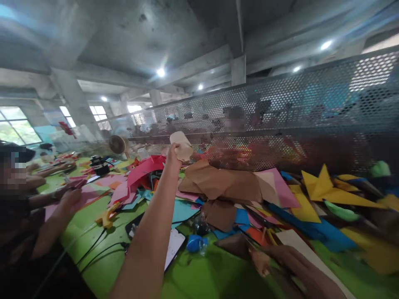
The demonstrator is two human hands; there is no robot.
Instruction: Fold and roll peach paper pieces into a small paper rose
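Paper (183, 209) is strewn over the green counter (202, 278), above which a pale object (183, 147) is pinched in the left hand (174, 153). The right hand (305, 265) is blurred; its grip cannot be told.

Light: I get a dim hall, lamps (161, 72) glaring at 11 and 2 o'clock, daylight from the window (19, 126) at 9 | Flare: bluish haze at 10, streaks at 2 | Shade: dark ceiling (208, 29) at 12 | Blur: right hand (302, 263) smeared between 4 and 5 | Lens: edges stretched
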